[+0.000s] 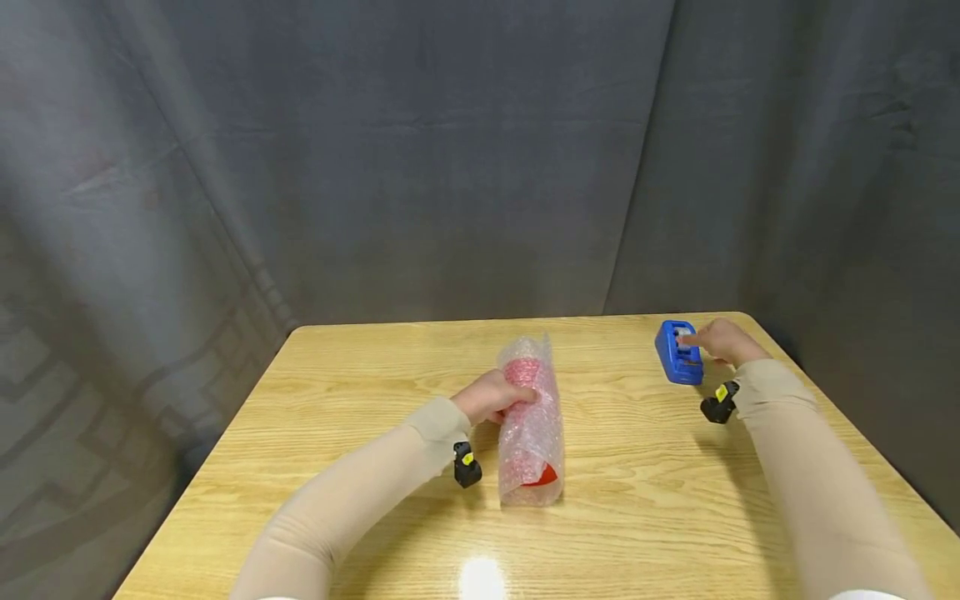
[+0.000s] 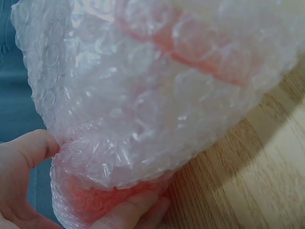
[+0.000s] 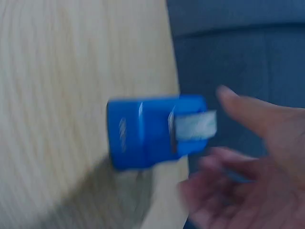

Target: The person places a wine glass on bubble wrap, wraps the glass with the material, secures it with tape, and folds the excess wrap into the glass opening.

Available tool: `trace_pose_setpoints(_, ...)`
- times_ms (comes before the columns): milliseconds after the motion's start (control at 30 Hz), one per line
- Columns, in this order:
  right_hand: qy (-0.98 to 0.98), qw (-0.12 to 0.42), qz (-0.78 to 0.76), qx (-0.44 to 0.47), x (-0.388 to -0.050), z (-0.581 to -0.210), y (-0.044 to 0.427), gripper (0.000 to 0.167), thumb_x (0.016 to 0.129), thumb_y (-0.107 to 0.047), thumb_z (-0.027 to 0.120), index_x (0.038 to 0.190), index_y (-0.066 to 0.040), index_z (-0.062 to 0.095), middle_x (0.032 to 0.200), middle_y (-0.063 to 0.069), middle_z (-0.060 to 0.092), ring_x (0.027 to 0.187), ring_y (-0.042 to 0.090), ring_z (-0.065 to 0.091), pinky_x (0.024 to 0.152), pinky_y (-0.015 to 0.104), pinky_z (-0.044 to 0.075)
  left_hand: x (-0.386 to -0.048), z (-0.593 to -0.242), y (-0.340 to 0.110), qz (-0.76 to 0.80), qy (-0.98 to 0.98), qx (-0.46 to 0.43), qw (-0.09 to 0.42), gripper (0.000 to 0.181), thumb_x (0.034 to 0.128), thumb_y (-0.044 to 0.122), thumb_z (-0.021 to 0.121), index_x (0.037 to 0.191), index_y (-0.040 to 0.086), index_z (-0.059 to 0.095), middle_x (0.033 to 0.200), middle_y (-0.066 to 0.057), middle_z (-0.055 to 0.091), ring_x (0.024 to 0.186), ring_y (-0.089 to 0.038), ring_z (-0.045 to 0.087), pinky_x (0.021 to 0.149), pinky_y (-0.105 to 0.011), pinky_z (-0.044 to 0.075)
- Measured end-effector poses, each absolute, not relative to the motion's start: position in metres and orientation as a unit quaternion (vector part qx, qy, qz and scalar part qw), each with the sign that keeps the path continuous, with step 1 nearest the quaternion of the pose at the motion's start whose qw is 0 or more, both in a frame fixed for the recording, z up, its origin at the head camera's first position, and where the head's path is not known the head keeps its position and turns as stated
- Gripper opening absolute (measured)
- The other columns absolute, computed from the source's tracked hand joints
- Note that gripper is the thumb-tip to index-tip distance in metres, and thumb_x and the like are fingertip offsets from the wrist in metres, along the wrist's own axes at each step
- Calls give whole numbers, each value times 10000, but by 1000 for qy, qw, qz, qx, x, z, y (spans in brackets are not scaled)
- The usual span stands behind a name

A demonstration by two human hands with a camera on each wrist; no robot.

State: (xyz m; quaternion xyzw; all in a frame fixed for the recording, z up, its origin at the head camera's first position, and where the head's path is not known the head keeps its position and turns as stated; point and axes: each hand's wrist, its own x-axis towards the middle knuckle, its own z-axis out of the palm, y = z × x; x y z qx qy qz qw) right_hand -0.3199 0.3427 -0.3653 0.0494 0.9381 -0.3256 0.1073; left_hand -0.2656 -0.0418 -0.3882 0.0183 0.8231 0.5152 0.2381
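A bubble-wrapped bundle (image 1: 531, 437) lies lengthwise in the middle of the table, something red (image 1: 547, 476) showing at its near end; the wrap blurs what the thing inside is. My left hand (image 1: 491, 394) grips the bundle's left side. In the left wrist view the thumb and the fingers lie on either side of the bubble wrap (image 2: 124, 119). At the table's far right stands a blue tape dispenser (image 1: 682, 374) with a tape roll in it. My right hand (image 1: 726, 341) is beside it, and in the blurred right wrist view its thumb and loosely bent fingers are just off the dispenser (image 3: 128, 136).
The pale wooden table (image 1: 360, 367) reaches back to a grey curtain (image 1: 450, 167), which also hangs at both sides. A small black camera is strapped to each wrist. The dispenser stands close to the table's far right corner.
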Motion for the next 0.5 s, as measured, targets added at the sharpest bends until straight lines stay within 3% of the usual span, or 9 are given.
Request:
trace_pose_setpoints(100,939,171,-290,63,-316,-370,352,489,976,-321,546,940,162,480,703,127,501,628,201,507,592,274,459,-265,-389,-42,514,824,17,239,505,831,246,737,1170,-42,500,1008,-110,588,835,-204,602,721,-349,576)
trace_pose_setpoints(167,938,174,-290,76,-314,-373,353,475,961,-314,578,904,147,479,622,32,459,551,128,463,558,258,436,-265,-388,-41,513,824,19,239,497,829,248,739,1160,-40,504,999,-107,588,822,-199,595,708,-340,570)
trace_pose_setpoints(300,942,146,-285,98,-309,-376,352,575,939,-352,608,1038,198,475,687,77,549,591,142,543,571,261,473,-264,-389,-41,518,821,27,239,493,828,238,735,1163,-42,508,990,-111,600,810,-198,603,679,-327,566)
trace_pose_setpoints(500,942,141,-289,100,-305,-376,348,529,908,-345,649,1003,159,517,682,63,550,595,142,550,565,259,474,-265,-391,-41,518,821,24,239,523,829,251,737,1193,-36,495,994,-105,603,814,-197,606,688,-330,567)
